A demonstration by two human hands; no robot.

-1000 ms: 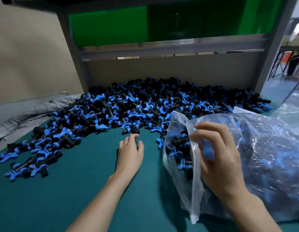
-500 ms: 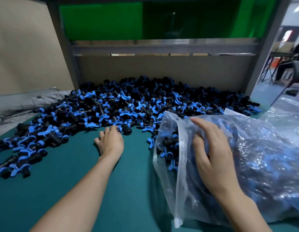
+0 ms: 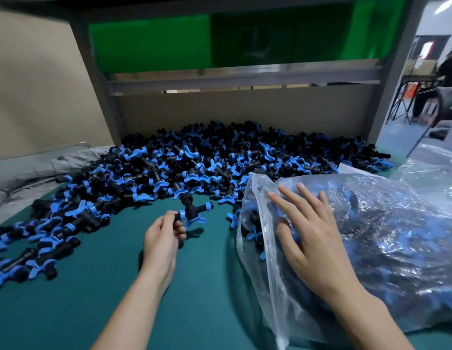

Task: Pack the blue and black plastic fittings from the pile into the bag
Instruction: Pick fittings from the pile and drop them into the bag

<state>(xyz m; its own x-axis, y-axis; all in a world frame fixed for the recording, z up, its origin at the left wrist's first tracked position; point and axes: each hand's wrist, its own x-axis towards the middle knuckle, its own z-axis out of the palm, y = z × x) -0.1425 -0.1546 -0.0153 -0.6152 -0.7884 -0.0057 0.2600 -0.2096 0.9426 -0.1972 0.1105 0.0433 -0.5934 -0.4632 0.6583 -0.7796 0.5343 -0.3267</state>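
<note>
The flat dark green table top [image 3: 68,311] fills the lower half of the frame. On it, across the middle and out to the left edge, lies the big pile [image 3: 194,168] of blue and black plastic fittings.

At the right side lies the clear soft plastic bag [image 3: 396,236]. It is already fat with fittings. Its open mouth points left, just beside the pile's near edge.

The right hand [image 3: 313,238] lies flat on top of the bag, near the mouth. Its fingers are straight and spread out. It holds nothing; it just presses the bag down.

The left hand [image 3: 161,241] is in the lower middle, over the table top. Its thumb and fingertips pinch one small black T-shaped fitting with blue wings [image 3: 192,213]. The fitting looks lifted off the table, just in front of the pile and a little left of the bag's mouth.

I think a fitting is light, hard and not easy to break. It may be a bit smooth, but the blue wings and black arms give the fingers good bumps to hold. Pinching one black arm, as here, looks fine. The bag is thin and floppy and looks heavy now, so it is best held at the edge of its mouth.
</note>
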